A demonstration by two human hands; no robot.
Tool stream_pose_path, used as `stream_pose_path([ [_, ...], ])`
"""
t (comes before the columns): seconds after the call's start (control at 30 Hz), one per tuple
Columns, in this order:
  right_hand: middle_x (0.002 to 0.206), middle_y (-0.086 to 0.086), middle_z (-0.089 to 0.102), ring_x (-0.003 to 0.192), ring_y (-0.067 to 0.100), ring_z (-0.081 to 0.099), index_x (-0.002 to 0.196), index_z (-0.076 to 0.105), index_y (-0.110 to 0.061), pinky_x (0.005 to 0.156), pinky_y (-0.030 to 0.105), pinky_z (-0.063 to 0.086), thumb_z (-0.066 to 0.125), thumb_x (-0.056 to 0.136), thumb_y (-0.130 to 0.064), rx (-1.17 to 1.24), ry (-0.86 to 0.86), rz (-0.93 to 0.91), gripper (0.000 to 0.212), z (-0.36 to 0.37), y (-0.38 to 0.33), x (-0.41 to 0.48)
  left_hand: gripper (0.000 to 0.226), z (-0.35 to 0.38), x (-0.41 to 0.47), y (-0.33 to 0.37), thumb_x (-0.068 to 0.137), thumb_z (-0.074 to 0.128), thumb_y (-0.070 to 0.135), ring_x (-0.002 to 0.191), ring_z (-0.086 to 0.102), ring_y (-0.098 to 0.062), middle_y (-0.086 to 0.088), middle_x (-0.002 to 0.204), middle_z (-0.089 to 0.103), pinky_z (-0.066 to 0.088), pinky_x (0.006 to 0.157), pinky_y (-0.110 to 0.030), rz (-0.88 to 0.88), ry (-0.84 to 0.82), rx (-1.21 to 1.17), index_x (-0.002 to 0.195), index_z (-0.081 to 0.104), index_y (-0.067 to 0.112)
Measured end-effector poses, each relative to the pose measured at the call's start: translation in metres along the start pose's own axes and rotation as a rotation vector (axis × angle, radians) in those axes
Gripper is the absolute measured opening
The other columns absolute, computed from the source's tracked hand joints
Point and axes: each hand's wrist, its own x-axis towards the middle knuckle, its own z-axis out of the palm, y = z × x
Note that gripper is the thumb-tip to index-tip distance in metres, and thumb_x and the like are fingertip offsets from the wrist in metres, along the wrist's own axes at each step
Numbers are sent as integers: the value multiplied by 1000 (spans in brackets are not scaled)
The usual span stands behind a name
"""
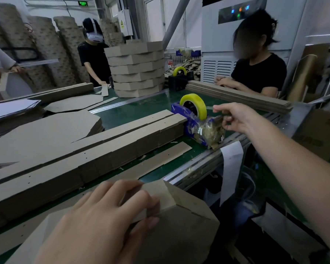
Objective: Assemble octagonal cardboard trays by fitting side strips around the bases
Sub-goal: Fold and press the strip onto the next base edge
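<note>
My left hand (103, 216) presses down on a partly wrapped octagonal cardboard tray (187, 221) at the near table edge, fingers curled over the folded side strip. My right hand (234, 117) reaches out to the blue tape dispenser (196, 128) with its yellow tape roll (195, 103); thumb and forefinger pinch at the tape end by the cutter. A loose side strip (156, 161) lies flat in front of a thick stack of side strips (88, 149). Flat octagonal bases (36, 134) sit at the left.
A tall pile of finished trays (137, 69) stands at the back middle, a second tape dispenser (179, 77) beside it. Two people in black work across the green belt (133, 111). More strips (236, 96) lie at the far right. A white paper slip (231, 168) hangs off the table rail.
</note>
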Motion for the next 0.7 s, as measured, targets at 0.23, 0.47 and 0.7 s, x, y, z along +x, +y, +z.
stream_pose_path([
  [0.23,44,-5,47,38,3,39,57,60,-10,65,24,43,59,87,-3,327,-50,-218,31,-7,31,-5,50,1,0,-1,94,16,59,77,66,-9,18,98,66,28,57,-10,-4,34,-2,81,62,44],
  [0.47,43,-4,32,43,6,39,38,46,-15,73,27,53,45,84,6,554,-44,-317,51,-9,58,-7,29,4,-1,-3,82,36,56,75,66,-9,17,95,67,33,56,-13,40,19,26,80,63,45],
  [0.7,45,-5,42,51,8,48,40,51,-18,77,33,46,52,83,6,244,78,-409,49,-10,67,-11,34,7,-1,-4,75,41,49,70,67,-10,12,87,68,40,54,-16,32,22,58,80,72,37],
])
